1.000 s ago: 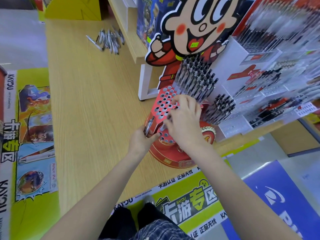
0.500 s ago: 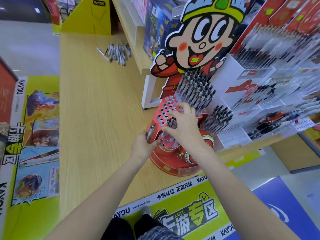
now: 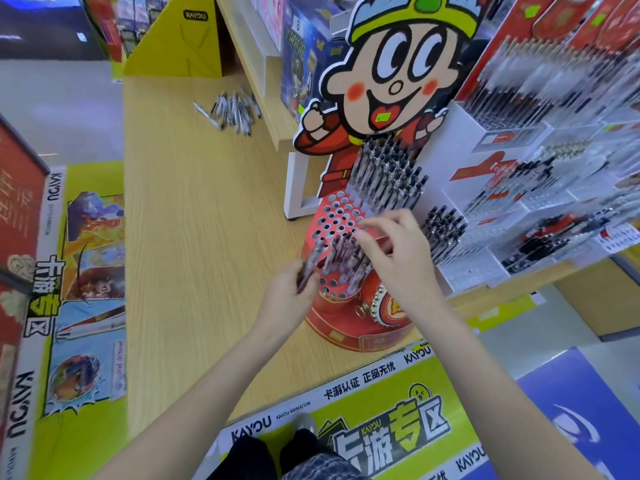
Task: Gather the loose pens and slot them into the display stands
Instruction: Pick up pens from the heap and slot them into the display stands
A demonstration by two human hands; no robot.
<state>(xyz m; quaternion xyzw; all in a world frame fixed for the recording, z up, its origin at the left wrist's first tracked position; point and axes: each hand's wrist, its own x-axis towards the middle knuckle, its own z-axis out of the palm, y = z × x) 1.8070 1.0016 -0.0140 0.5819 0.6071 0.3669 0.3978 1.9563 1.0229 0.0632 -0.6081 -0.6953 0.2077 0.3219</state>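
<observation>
Pens (image 3: 346,261) in red holed stand (image 3: 337,216), left hand (image 3: 287,292) fingers gripping pen bundle (image 3: 308,268), right hand (image 3: 398,258) fingers spread

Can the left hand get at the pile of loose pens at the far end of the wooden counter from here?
Probably not yet: the left hand already grips pens and the loose pen pile lies far off, though bare wooden counter leaves the way free.

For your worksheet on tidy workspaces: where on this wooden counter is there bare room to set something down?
Bare wood runs from the loose pile of pens down to the front edge, left of the red round pen stand. It is crowded around that stand, where both hands work, and rightward among the white racks.
</observation>
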